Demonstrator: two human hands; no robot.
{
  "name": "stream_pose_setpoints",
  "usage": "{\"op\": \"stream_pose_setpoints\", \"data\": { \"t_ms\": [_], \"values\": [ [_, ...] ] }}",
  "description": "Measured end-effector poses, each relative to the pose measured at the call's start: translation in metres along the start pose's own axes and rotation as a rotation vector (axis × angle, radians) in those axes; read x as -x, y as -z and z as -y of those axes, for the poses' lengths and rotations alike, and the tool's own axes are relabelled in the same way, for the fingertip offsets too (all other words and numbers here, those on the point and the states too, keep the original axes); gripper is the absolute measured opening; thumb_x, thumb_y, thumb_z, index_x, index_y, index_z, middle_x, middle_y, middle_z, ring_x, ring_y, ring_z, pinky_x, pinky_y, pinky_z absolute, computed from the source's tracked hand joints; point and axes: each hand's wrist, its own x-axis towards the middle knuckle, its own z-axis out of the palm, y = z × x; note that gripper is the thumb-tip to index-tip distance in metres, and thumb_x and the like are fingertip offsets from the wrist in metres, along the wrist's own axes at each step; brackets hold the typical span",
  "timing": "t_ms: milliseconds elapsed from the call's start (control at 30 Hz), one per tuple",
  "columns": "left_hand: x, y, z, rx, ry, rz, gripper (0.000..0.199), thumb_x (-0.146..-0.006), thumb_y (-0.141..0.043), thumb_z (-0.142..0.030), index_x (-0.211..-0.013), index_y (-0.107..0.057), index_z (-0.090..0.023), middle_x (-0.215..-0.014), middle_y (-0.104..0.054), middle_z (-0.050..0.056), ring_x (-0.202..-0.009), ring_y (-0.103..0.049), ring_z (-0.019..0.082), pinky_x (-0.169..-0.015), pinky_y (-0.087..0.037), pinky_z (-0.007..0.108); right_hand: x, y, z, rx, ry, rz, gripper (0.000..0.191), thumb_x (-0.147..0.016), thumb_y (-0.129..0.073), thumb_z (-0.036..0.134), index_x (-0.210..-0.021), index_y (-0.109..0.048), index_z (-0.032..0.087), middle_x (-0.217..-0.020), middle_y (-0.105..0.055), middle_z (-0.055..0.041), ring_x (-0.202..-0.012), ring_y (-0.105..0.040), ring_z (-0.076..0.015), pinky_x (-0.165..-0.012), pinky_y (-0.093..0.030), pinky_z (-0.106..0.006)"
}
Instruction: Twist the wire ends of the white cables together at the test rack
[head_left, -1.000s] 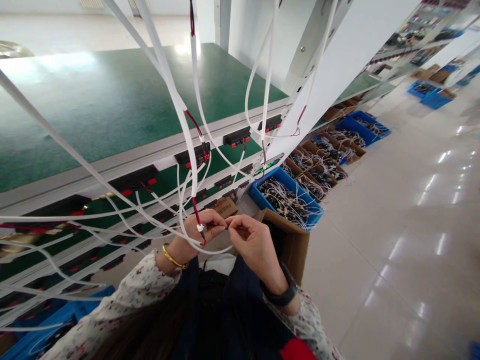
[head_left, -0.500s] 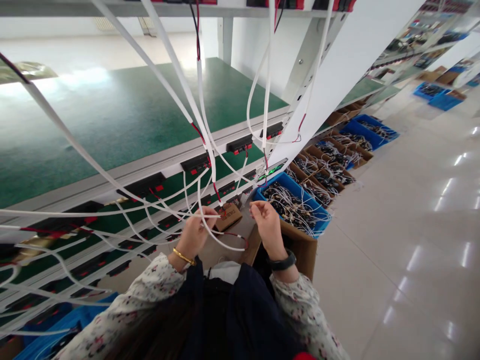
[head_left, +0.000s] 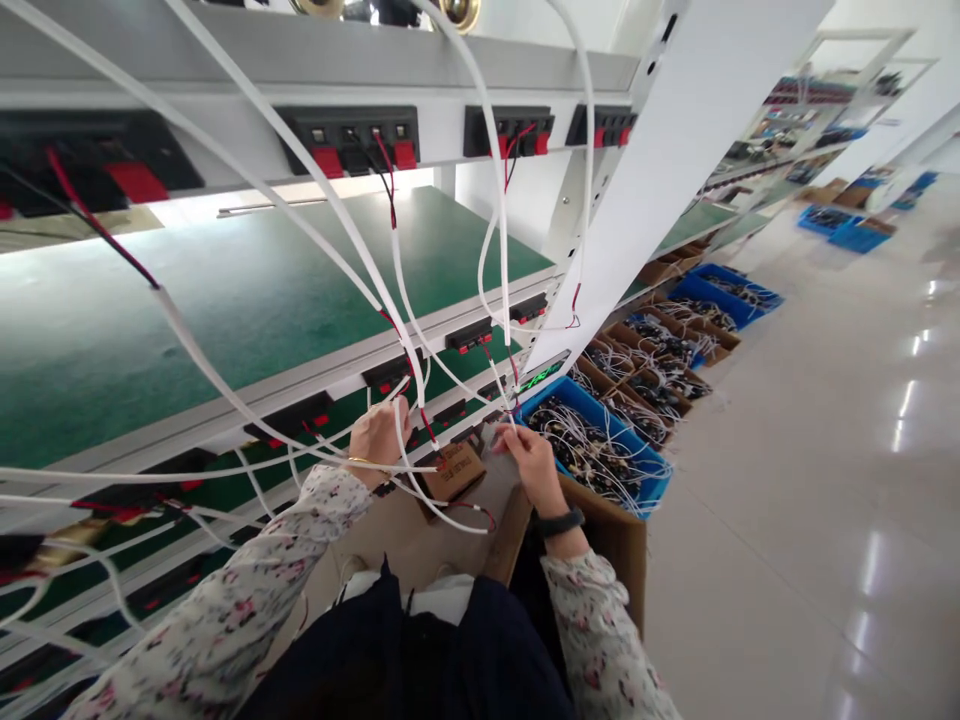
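My left hand (head_left: 379, 432), with a gold bracelet at the wrist, is raised to the rack's lower rail beside a black and red terminal block (head_left: 391, 372). Its fingers are bent and partly hidden behind white cables. My right hand (head_left: 531, 458), wearing a dark wristband, pinches the lower end of a thin white cable (head_left: 511, 408) near the rack's right post. Other white cables (head_left: 375, 275) with red and black wire ends hang in front of the rack.
Below my hands sits a small cardboard box (head_left: 454, 472). A blue crate (head_left: 654, 482) of cabled parts stands at the right, above an open carton (head_left: 626, 560). More crates and cartons line the floor beyond. A green shelf (head_left: 247, 310) lies behind the cables.
My left hand has moved up to the rail by the terminal block. My right hand's fingers have come to a white cable. The view has shifted, showing the upper row of terminal blocks.
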Motion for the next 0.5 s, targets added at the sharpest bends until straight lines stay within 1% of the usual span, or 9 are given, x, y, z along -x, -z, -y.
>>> {"op": "stream_pose_setpoints", "data": {
  "t_ms": [100, 167, 200, 233, 300, 333, 400, 433, 500],
  "values": [
    [-0.006, -0.007, -0.001, 0.075, -0.082, 0.053, 0.026, -0.081, -0.043, -0.015, -0.104, -0.054, -0.019, -0.060, -0.058, -0.001, -0.055, -0.055, 0.015, -0.054, -0.039, 0.024, 0.032, 0.036, 0.003, -0.095, -0.065, 0.063, 0.040, -0.083, -0.052, 0.042, -0.111, -0.057, 0.013, -0.060, -0.060, -0.0001, -0.056, -0.058, -0.0170, -0.061, -0.048, -0.032],
    [-0.014, -0.014, -0.005, 0.139, -0.177, 0.110, 0.031, -0.083, -0.040, -0.015, -0.110, -0.054, -0.018, -0.065, -0.062, -0.002, -0.053, -0.055, 0.012, -0.053, -0.040, 0.020, 0.051, 0.055, 0.008, -0.242, -0.131, 0.065, 0.044, -0.084, -0.053, 0.039, -0.122, -0.046, 0.019, -0.064, -0.061, 0.0007, -0.053, -0.056, -0.0156, -0.056, -0.047, -0.030],
    [-0.018, -0.017, -0.008, 0.165, -0.231, 0.139, 0.031, -0.083, -0.039, -0.015, -0.108, -0.057, -0.017, -0.068, -0.064, -0.001, -0.053, -0.056, 0.011, -0.052, -0.041, 0.019, 0.059, 0.063, 0.010, -0.328, -0.154, 0.050, 0.040, -0.084, -0.055, 0.037, -0.120, -0.046, 0.023, -0.066, -0.061, 0.0010, -0.050, -0.054, -0.0142, -0.055, -0.046, -0.030],
    [-0.023, -0.020, -0.012, 0.185, -0.285, 0.167, 0.031, -0.083, -0.038, -0.013, -0.104, -0.060, -0.016, -0.070, -0.066, -0.001, -0.053, -0.056, 0.010, -0.052, -0.042, 0.018, 0.066, 0.071, 0.013, -0.408, -0.162, 0.027, 0.031, -0.083, -0.056, 0.034, -0.113, -0.050, 0.027, -0.067, -0.061, 0.0016, -0.048, -0.052, -0.0129, -0.054, -0.046, -0.030],
    [-0.030, -0.023, -0.020, 0.194, -0.385, 0.208, 0.035, -0.081, -0.037, -0.008, -0.102, -0.063, -0.016, -0.070, -0.066, -0.001, -0.055, -0.058, 0.010, -0.053, -0.044, 0.018, 0.079, 0.084, 0.018, -0.540, -0.128, -0.025, 0.010, -0.081, -0.058, 0.032, -0.091, -0.057, 0.029, -0.062, -0.057, 0.0025, -0.047, -0.050, -0.0126, -0.057, -0.047, -0.032],
    [-0.033, -0.024, -0.024, 0.184, -0.428, 0.216, 0.039, -0.078, -0.037, -0.005, -0.104, -0.063, -0.016, -0.071, -0.067, 0.000, -0.058, -0.059, 0.011, -0.056, -0.045, 0.019, 0.083, 0.091, 0.021, -0.599, -0.103, -0.053, 0.006, -0.080, -0.058, 0.035, -0.082, -0.058, 0.029, -0.060, -0.056, 0.0020, -0.050, -0.051, -0.0140, -0.060, -0.048, -0.034],
    [-0.037, -0.023, -0.033, 0.137, -0.510, 0.207, 0.043, -0.075, -0.039, -0.001, -0.107, -0.062, -0.017, -0.078, -0.068, 0.002, -0.070, -0.061, 0.013, -0.066, -0.047, 0.022, 0.090, 0.102, 0.028, -0.699, -0.066, -0.137, 0.018, -0.078, -0.054, 0.046, -0.079, -0.060, 0.029, -0.064, -0.057, -0.0018, -0.063, -0.057, -0.0190, -0.063, -0.049, -0.038],
    [-0.038, -0.022, -0.038, 0.103, -0.549, 0.194, 0.040, -0.076, -0.042, -0.001, -0.105, -0.063, -0.017, -0.082, -0.068, 0.004, -0.077, -0.061, 0.016, -0.073, -0.047, 0.025, 0.092, 0.107, 0.032, -0.739, -0.052, -0.193, 0.027, -0.076, -0.051, 0.054, -0.083, -0.062, 0.030, -0.073, -0.061, -0.0048, -0.072, -0.059, -0.0215, -0.065, -0.050, -0.039],
    [-0.041, -0.019, -0.046, 0.025, -0.630, 0.163, 0.025, -0.079, -0.048, -0.006, -0.092, -0.066, -0.017, -0.086, -0.066, 0.007, -0.086, -0.059, 0.021, -0.081, -0.045, 0.033, 0.093, 0.114, 0.041, -0.781, -0.009, -0.306, 0.049, -0.072, -0.045, 0.066, -0.099, -0.062, 0.030, -0.101, -0.062, -0.0095, -0.088, -0.059, -0.0245, -0.069, -0.051, -0.042]
  ]
}}
